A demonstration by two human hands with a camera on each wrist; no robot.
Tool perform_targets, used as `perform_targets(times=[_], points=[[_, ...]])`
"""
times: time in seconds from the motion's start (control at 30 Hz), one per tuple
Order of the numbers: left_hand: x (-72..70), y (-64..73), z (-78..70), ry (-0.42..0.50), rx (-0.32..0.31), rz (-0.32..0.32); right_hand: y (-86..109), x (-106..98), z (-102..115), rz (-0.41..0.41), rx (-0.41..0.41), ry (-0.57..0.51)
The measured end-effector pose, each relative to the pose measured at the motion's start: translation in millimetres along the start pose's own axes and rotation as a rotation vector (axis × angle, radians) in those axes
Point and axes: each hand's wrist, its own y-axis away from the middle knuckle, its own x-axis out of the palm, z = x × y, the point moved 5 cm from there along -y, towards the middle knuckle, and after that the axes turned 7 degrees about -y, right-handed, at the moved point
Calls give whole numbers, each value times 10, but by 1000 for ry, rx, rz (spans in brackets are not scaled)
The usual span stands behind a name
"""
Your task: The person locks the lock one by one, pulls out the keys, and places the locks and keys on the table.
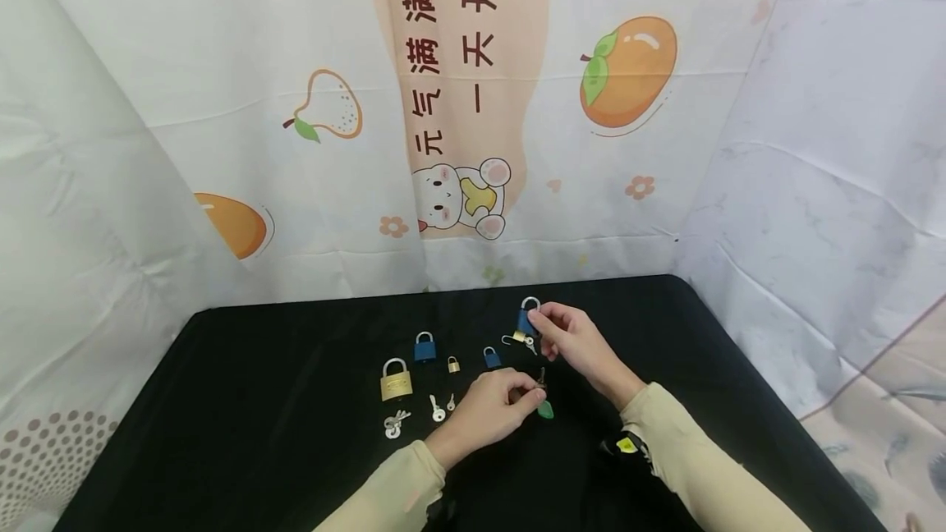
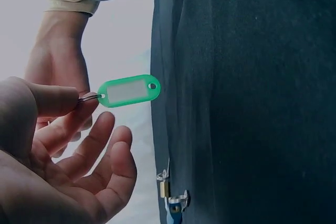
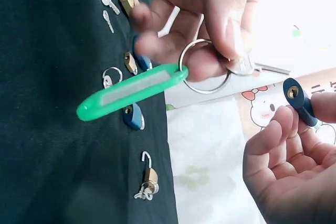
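My left hand pinches a key between thumb and finger. From the key hangs a metal ring with a green key tag. In my right hand is a blue padlock, held by its body with the shackle pointing up in the head view. Its keyhole faces the key in the right wrist view, and the two are apart. Just below this padlock on the cloth lies a small brass padlock with its shackle swung open and keys beside it.
Left on the black cloth lie a large brass padlock, a blue padlock, a tiny brass padlock and a small blue padlock. Nearer are loose keys and a key bunch. A printed curtain hangs behind.
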Motion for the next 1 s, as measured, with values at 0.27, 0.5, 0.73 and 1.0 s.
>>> perform_targets(times=[0.27, 0.5, 0.73, 1.0], points=[[53, -44, 113, -23, -36, 9, -20, 47, -46, 20, 3, 15], [47, -66, 272, -45, -122, 19, -23, 79, -147, 46, 47, 23], [69, -118, 365, -17, -264, 18, -8, 36, -263, 52, 92, 33], [46, -117, 423, 93, -391, 10, -32, 40, -336, 72, 132, 31]])
